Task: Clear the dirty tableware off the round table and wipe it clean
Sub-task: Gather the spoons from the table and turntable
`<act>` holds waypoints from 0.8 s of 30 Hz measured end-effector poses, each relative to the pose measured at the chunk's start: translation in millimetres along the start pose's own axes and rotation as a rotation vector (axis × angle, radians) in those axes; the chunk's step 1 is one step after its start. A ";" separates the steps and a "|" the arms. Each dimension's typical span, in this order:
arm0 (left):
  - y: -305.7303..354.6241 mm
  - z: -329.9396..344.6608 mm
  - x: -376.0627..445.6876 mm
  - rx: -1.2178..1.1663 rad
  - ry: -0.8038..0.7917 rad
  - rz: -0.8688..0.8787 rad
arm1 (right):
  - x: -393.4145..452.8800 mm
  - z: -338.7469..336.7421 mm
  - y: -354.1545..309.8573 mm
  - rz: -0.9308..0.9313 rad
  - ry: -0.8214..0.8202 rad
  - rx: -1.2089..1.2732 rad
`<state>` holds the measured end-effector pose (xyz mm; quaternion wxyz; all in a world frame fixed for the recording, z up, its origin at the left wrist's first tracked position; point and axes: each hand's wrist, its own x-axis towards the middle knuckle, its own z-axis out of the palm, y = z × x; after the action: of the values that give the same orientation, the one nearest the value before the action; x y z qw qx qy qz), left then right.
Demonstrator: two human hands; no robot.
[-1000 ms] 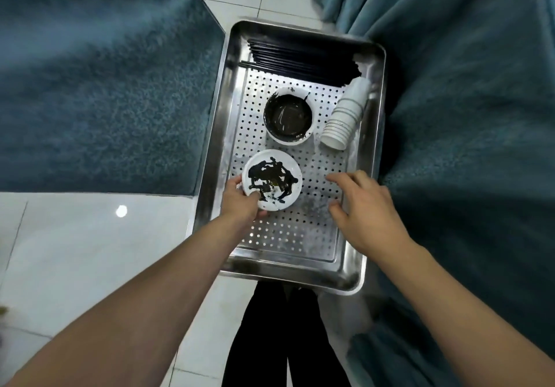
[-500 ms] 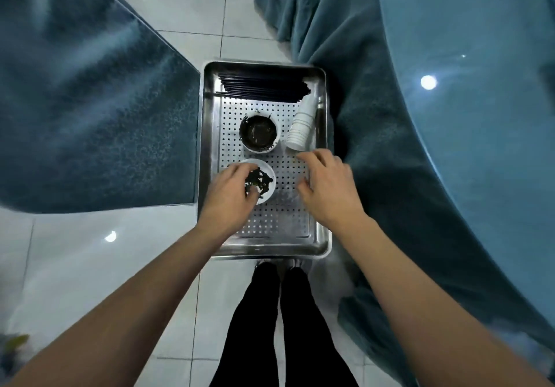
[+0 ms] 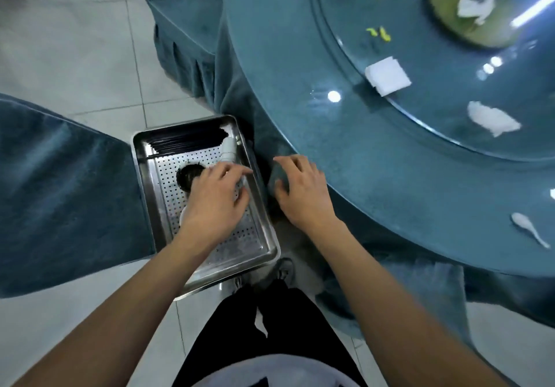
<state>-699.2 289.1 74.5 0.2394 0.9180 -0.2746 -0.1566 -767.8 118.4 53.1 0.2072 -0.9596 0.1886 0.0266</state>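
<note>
Left hand (image 3: 214, 199): fingers relaxed, holding nothing, over tray (image 3: 264, 254).
Right hand (image 3: 301, 194): grip loose, resting on tablecloth.
Tableware: spoon (image 3: 530, 230) lay on table (image 3: 375, 176).
Technique: gather spoon and napkins before wiping.

tray (image 3: 261, 236) left of table (image 3: 390, 182), bowl (image 3: 187, 176) in tray

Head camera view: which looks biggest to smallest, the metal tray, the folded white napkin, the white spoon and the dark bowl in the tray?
1. Metal tray, clearly largest.
2. Folded white napkin.
3. White spoon and dark bowl: unsure. The left hand hides part of the bowl, and the spoon is long but thin.
</note>
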 end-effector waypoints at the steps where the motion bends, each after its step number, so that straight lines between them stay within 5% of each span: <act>1: 9.5 0.7 2.7 -0.003 -0.006 0.025 | -4.1 -7.1 6.6 0.021 0.013 0.006; 13: 121.5 40.3 58.5 0.034 -0.095 0.258 | -22.2 -72.1 111.5 0.234 0.162 0.074; 24: 252.8 122.7 121.5 0.091 -0.125 0.359 | -19.2 -128.8 277.5 0.369 0.201 0.078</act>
<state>-761.9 -10.3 85.8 0.2041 0.8527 -0.4552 -0.1552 -892.6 -161.3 65.6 0.2157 -0.8979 0.3817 -0.0391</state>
